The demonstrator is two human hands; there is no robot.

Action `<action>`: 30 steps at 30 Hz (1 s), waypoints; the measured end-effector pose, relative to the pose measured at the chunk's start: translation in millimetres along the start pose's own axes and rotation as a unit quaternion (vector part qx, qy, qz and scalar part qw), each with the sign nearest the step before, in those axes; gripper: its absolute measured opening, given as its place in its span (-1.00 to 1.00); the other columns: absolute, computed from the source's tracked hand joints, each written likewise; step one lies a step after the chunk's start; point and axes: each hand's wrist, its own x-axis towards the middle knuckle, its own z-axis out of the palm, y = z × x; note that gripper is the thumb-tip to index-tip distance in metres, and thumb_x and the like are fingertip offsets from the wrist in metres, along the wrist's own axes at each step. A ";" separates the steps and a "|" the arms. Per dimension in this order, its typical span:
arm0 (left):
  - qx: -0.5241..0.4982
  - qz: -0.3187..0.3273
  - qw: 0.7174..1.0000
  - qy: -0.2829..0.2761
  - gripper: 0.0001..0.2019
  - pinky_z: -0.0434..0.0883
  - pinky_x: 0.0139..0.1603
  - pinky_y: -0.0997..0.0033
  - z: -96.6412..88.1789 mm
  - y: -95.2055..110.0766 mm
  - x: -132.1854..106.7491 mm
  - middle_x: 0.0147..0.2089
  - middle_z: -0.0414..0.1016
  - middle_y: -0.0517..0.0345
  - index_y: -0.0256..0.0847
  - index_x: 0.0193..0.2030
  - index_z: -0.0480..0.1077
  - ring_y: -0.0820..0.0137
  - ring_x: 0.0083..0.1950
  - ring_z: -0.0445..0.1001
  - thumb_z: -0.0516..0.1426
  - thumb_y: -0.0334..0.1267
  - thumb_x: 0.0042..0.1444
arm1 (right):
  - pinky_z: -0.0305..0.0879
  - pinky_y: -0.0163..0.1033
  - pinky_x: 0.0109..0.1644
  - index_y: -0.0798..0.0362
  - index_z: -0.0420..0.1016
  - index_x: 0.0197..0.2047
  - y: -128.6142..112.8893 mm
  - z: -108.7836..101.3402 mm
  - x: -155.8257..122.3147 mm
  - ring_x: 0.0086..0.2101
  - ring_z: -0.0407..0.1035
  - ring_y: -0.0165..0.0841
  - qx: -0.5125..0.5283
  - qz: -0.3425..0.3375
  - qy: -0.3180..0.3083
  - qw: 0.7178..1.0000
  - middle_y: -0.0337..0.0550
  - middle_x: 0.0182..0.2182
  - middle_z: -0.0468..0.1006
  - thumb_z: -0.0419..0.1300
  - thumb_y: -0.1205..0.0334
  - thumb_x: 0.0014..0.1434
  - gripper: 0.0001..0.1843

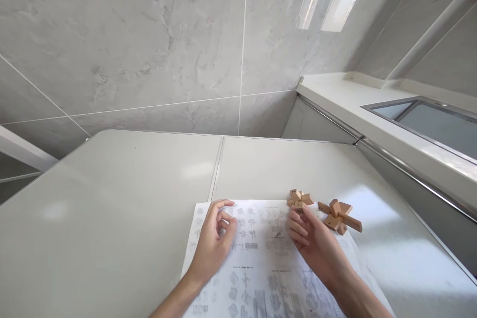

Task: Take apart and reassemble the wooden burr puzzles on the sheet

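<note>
A printed sheet of diagrams (pixel 261 263) lies on the pale table (pixel 112 198) in front of me. My left hand (pixel 214 238) rests on the sheet's left part, fingers loosely curled and empty. My right hand (pixel 313 238) reaches to the sheet's top edge, its fingertips pinched on a small wooden puzzle cluster (pixel 299 198). A second wooden burr puzzle (pixel 339 215), made of crossed sticks, lies just right of that hand on the sheet's corner.
A seam (pixel 216 169) divides the tabletop down the middle. Grey tiled wall (pixel 149 49) stands behind the table. To the right runs a white counter (pixel 372 109) with a metal-framed sink (pixel 432 119), separated from the table by a gap.
</note>
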 end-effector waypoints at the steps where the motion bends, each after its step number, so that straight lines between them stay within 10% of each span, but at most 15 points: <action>1: 0.006 0.004 1.000 -0.002 -0.71 0.29 -0.33 0.40 0.2 -1.3 0.0 -0.31 0.33 0.29 -0.05 0.18 0.34 0.38 -0.36 0.31 0.15 -0.07 0.40 | 0.19 -0.49 -0.64 0.01 0.41 -0.28 -1.1 -3.4 0.3 -0.57 0.02 -0.54 0.012 -0.001 0.005 1.000 -0.36 -0.41 0.19 0.39 0.11 0.37 -0.71; 14: 0.040 0.021 0.999 -0.004 -0.72 0.29 -0.22 0.32 1.7 -1.4 3.7 -0.29 0.32 0.25 -0.05 0.18 0.33 0.33 -0.29 0.34 0.11 -0.04 0.44 | 0.18 -0.50 -0.67 0.02 0.46 -0.21 -2.3 -9.8 0.1 -0.59 0.04 -0.57 0.052 -0.023 0.018 0.998 -0.37 -0.42 0.25 0.33 0.06 0.42 -0.75; 22: 0.047 0.045 0.998 0.003 -0.75 0.37 -0.20 0.31 3.5 -1.5 3.4 -0.27 0.40 0.21 -0.05 0.15 0.38 0.33 -0.29 0.39 0.14 -0.06 0.43 | -0.03 -0.39 -0.65 -0.07 0.42 -0.16 22.0 2.1 -18.8 -0.60 0.04 -0.48 -0.127 -0.032 0.006 0.991 -0.36 -0.45 0.29 0.30 -0.25 0.35 -0.59; 30: 0.107 0.071 0.991 -0.033 -0.83 0.39 -0.23 0.34 5.0 -0.6 4.8 -0.28 0.46 0.17 -0.08 0.00 0.46 0.34 -0.32 0.39 0.11 -0.09 0.46 | 0.10 -0.29 -0.45 -0.02 0.37 -0.28 48.5 -5.7 -29.2 -0.55 0.15 -0.40 -0.432 -0.128 -0.156 0.879 -0.37 -0.55 0.27 0.03 -0.30 0.51 -0.46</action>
